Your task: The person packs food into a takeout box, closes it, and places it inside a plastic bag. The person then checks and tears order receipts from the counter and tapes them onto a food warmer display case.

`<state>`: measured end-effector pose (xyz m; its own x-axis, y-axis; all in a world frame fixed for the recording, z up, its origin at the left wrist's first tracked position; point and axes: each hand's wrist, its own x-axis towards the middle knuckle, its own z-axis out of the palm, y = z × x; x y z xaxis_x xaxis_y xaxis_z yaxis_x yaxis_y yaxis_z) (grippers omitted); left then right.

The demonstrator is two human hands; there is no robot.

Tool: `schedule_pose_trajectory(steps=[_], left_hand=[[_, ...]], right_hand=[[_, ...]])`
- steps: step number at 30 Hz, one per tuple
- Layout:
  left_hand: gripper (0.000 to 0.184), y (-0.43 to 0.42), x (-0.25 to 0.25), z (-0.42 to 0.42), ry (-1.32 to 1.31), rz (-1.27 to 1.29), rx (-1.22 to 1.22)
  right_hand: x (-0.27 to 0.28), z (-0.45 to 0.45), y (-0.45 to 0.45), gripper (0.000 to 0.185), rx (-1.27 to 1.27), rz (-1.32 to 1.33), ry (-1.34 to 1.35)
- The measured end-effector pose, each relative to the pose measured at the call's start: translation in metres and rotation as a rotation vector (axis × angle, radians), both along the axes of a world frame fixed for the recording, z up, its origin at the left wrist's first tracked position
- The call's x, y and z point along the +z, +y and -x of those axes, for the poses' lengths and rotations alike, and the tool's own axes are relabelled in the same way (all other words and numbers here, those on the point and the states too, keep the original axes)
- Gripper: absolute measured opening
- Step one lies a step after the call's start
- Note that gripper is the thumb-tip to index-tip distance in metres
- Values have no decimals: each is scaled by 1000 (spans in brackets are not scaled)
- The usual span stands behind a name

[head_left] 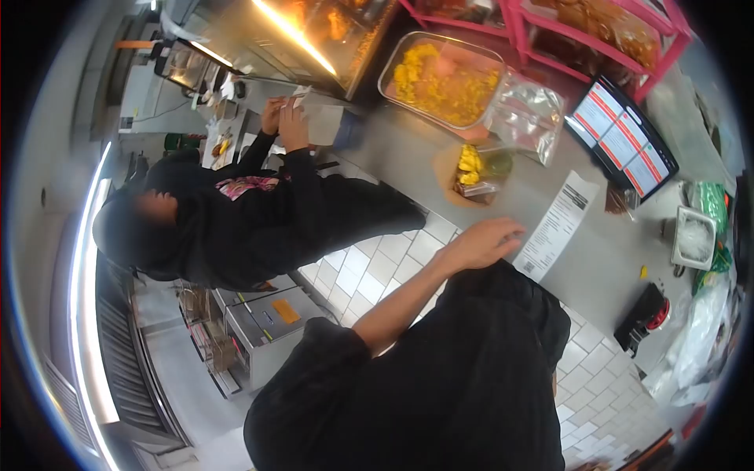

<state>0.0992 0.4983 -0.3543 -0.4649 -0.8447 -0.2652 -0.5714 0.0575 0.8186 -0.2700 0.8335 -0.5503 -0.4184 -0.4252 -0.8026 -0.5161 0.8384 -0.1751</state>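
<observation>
My left hand (483, 242) is over the front edge of the metal counter, its fingers loosely extended and holding nothing visible. Beside its fingertips lies a long printed receipt (556, 228). Just beyond the hand, an open brown paper bag (449, 174) contains yellow food (470, 165) and a clear packet with something dark inside. Farther back stands a metal tray (380, 88) of yellow food with a pinkish patch. Clear plastic packaging (536, 116) lies beside the tray. My right hand is out of sight.
A tablet (622, 140) with an order-like screen stands on the right. Pink racks (581, 35) are behind it. A small metal container (694, 238) and a black-and-red device (646, 318) sit farther right. At left, a co-worker (259, 212) in black holds a small paper near a lit food cabinet.
</observation>
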Motion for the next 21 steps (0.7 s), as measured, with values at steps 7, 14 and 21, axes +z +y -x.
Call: schedule_pose_trajectory(steps=[7, 14, 21], left_hand=[[27, -2, -21, 7, 76, 99, 7], [72, -29, -34, 40, 87, 323, -155], [111, -24, -64, 45, -192, 346, -238]], right_hand=[[181, -11, -124, 39, -620, 472, -498], [212, -50, -242, 19, 219, 693, -222], [143, -131, -320, 22, 614, 630, -195]])
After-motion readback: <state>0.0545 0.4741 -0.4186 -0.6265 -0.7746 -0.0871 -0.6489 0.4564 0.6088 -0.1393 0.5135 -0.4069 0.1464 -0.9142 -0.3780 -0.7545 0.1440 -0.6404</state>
